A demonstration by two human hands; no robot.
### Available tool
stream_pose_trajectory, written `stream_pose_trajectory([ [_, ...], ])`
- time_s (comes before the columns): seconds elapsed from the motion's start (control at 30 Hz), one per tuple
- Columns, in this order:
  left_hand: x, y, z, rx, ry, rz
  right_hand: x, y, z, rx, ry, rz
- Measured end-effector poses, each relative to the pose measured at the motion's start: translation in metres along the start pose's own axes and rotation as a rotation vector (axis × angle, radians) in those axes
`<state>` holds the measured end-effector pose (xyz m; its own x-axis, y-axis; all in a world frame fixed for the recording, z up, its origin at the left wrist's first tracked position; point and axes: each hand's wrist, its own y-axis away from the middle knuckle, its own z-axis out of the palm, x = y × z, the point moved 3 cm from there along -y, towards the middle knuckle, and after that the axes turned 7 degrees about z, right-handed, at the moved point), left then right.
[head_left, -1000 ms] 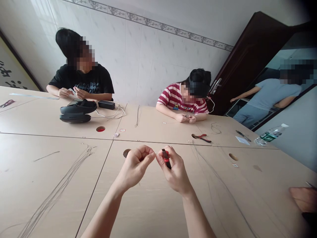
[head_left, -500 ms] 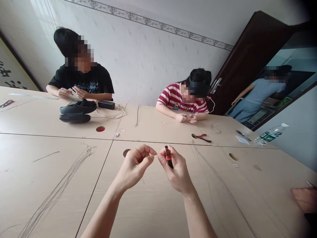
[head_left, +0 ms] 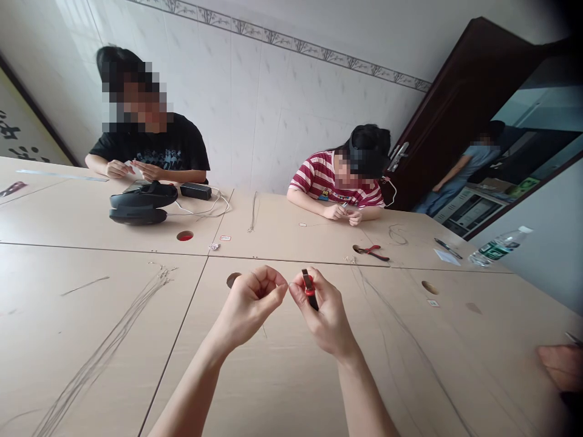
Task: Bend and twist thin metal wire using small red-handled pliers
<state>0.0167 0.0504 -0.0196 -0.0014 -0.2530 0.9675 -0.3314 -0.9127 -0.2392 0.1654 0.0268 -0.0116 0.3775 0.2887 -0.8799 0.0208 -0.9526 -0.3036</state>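
Above the middle of the table, my left hand [head_left: 250,309] is pinched, thumb against index finger, on a very thin wire. A strand of that wire [head_left: 265,331] shows below the hand. My right hand [head_left: 325,312] is wrapped round a pair of pliers [head_left: 309,285] with red and black on them, held upright. Its thumb and index fingertip are pressed together close to the left fingertips. What lies between the fingertips is too small to make out. On the left lies a bundle of long thin wires [head_left: 121,321]; more loose wires [head_left: 405,337] stretch across the right.
Red-handled pliers [head_left: 377,252] lie beyond my hands, by a table hole. A black headset [head_left: 141,203] and a black box [head_left: 195,192] stand far left. A water bottle [head_left: 500,247] and a pen [head_left: 449,247] are right. Two people sit opposite; another stands beyond the doorway.
My hands stay nearly in place, the left fingertips now a little closer to the right ones. The person opposite on the left has turned their head; the one beyond the doorway has shifted.
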Motion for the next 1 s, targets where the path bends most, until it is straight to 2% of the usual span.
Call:
stream_pose_trajectory([
  [0.37,0.0012,0.0005,-0.0026,0.005,-0.017,0.015,-0.0018,-0.0007,-0.001,0.011,0.022,-0.03],
  [1.0,0.0054,0.0027,-0.0029,-0.019,-0.049,0.032,-0.0035,0.0005,0.0001,-0.006,-0.036,0.003],
])
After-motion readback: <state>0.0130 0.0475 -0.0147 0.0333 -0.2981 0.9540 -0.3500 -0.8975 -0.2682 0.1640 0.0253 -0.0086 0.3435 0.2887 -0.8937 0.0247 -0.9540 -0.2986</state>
